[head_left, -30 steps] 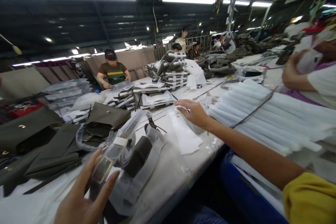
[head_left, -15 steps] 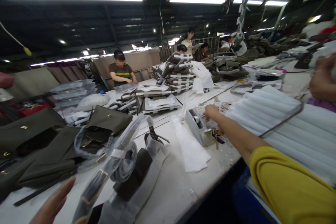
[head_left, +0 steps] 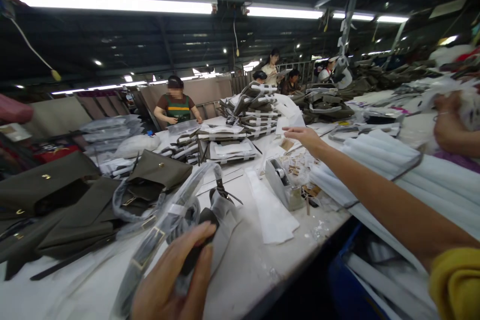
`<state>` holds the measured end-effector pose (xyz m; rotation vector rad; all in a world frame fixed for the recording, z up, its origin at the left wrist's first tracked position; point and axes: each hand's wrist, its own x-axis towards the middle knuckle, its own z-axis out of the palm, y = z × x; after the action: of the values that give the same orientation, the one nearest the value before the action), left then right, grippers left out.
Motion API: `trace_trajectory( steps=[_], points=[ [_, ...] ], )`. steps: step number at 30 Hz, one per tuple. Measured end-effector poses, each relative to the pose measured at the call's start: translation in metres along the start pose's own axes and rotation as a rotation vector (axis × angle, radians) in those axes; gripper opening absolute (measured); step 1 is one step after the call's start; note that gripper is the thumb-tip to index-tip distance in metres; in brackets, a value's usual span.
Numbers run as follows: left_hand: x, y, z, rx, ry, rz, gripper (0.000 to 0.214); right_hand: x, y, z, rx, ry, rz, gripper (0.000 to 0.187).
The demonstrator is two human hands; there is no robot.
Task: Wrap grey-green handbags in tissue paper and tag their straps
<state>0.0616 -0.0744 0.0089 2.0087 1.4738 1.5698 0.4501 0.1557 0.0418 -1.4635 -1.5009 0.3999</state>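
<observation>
My left hand (head_left: 176,272) is over an olive bag (head_left: 208,217) partly covered in thin white wrapping. Its thumb and fingers are spread apart, with the dark material showing between them; I cannot tell how firmly they touch it. Beside it runs a strap (head_left: 150,245) in clear plastic with a gold buckle. My right hand (head_left: 305,140) is stretched across the table, fingers extended to the left, with nothing visible in it. Below it lie a small brown piece (head_left: 287,144) and several small tan pieces (head_left: 294,170), behind a grey tape dispenser (head_left: 279,180).
Olive bags (head_left: 75,205) lie at left. White paper strips (head_left: 268,205) lie mid-table. Stacked wrapped bags (head_left: 228,142) stand behind. A pale padded bundle (head_left: 378,160) and a co-worker's arm (head_left: 453,125) are at right. Below the table edge is a blue container (head_left: 343,275).
My left hand has moved right, from beside the plastic-covered strap to over the olive bag. My right hand has left the small pieces behind the dispenser and reached farther, its fingers now extended.
</observation>
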Motion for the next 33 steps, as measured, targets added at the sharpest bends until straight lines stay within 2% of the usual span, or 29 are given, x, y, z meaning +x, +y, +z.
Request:
trace_trajectory(
  steps=[4, 6, 8, 10, 13, 16, 20, 22, 25, 29, 31, 33],
  points=[
    [0.039, 0.01, 0.052, -0.308, -0.243, -0.119, 0.029, -0.058, -0.057, 0.01, 0.251, -0.263, -0.118, 0.023],
    [0.054, 0.01, 0.074, -0.381, -0.313, -0.128, 0.036, -0.089, -0.08, 0.019, 0.313, -0.384, -0.13, 0.025],
    [0.059, 0.01, 0.087, -0.424, -0.39, -0.13, 0.042, -0.116, -0.098, 0.029, 0.357, -0.48, -0.127, 0.027],
    [0.057, 0.01, 0.092, -0.455, -0.447, -0.116, 0.036, -0.137, -0.108, 0.038, 0.407, -0.556, -0.121, 0.03],
    [0.046, 0.01, 0.087, -0.473, -0.453, -0.132, 0.023, -0.161, -0.109, 0.051, 0.48, -0.594, -0.132, 0.036],
    [0.037, 0.004, 0.075, -0.489, -0.423, -0.183, 0.026, -0.18, -0.098, 0.066, 0.597, -0.564, -0.159, 0.044],
    [0.031, -0.004, 0.064, -0.493, -0.391, -0.187, 0.025, -0.207, -0.077, 0.091, 0.704, -0.707, -0.191, 0.069],
    [0.029, -0.005, 0.059, -0.532, -0.374, -0.233, 0.024, -0.219, -0.069, 0.104, 0.682, -0.706, -0.208, 0.073],
    [0.025, -0.003, 0.05, -0.647, -0.355, -0.336, 0.03, -0.234, -0.062, 0.12, 0.672, -0.67, -0.144, 0.066],
    [0.02, 0.0, 0.036, -0.861, -0.36, -0.416, 0.038, -0.25, -0.066, 0.129, 0.734, -0.709, -0.049, 0.048],
    [0.018, 0.0, 0.03, -0.85, -0.312, -0.42, 0.036, -0.256, -0.07, 0.13, 0.777, -0.743, -0.014, 0.043],
    [0.016, -0.002, 0.025, -0.747, -0.23, -0.381, 0.033, -0.261, -0.074, 0.131, 0.822, -0.775, 0.013, 0.04]
  ],
)
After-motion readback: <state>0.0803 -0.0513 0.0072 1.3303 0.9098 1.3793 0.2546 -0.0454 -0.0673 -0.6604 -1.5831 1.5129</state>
